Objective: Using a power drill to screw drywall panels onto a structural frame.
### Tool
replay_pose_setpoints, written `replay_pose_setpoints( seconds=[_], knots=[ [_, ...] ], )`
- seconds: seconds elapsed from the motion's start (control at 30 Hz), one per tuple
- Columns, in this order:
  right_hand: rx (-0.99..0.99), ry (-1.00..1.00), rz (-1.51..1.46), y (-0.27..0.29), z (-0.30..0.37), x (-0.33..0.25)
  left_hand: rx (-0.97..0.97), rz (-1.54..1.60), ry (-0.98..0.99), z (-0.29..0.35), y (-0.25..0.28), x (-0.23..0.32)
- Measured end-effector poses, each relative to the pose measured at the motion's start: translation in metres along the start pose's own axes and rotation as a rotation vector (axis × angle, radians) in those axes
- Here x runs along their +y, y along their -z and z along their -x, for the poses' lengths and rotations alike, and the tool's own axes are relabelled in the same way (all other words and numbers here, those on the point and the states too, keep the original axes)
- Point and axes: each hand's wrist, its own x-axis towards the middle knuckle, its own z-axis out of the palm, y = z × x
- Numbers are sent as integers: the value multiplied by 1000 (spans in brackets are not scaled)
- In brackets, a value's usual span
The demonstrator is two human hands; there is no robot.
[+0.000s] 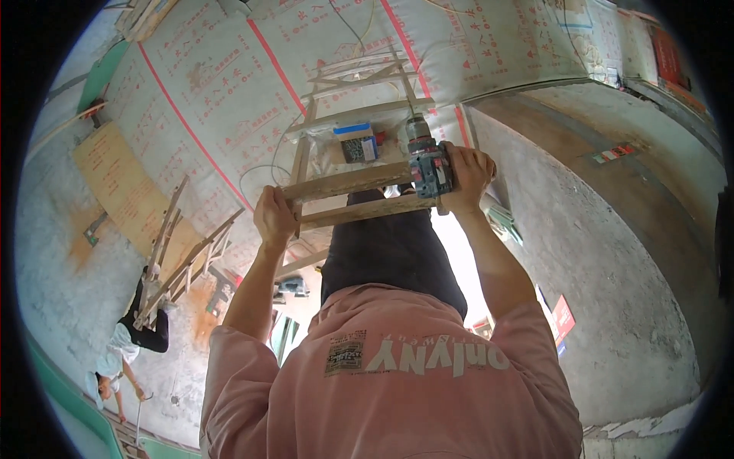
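Note:
A wooden ladder [348,183] stands in front of me, narrowing away toward the top of the view. My left hand [275,216] is wrapped round its left side, by a crosspiece. On the right side my right hand [468,180] is closed on a cordless drill [430,164], whose chuck and bit point away from me. Whether those fingers also grip the ladder's rail is hidden. Between the rails, beyond the nearer crosspieces, sits an open box of screws [357,145] with a blue edge, beside something red.
Floor sheeting [222,92] with red stripes and print spreads ahead. A grey concrete surface [596,229] rises at right. At left, a person [122,352] is near another wooden ladder [180,268]. A power tool [292,287] lies low, left of my legs; a cable loops by the ladder.

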Motion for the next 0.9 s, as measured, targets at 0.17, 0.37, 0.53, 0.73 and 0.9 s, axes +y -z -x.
replay_pose_setpoints(
  seconds=[0.17, 0.37, 0.53, 0.73, 0.9],
  knots=[
    [49, -31, -50, -4, -9, 12, 20, -35, -17, 0, -6, 4],
    [124, -29, -82, -2, -20, 24, 2, -102, -221, -21, -5, 21],
    [80, -64, -47, 5, -18, 25, -459, -166, -418, -92, -54, 63],
    [81, -42, -34, 3, -24, 24, -1237, -421, -547, -167, -273, 3],
    [54, -73, -30, 0, -30, 18, -1157, -892, -1221, -161, -352, -21]
  ],
)
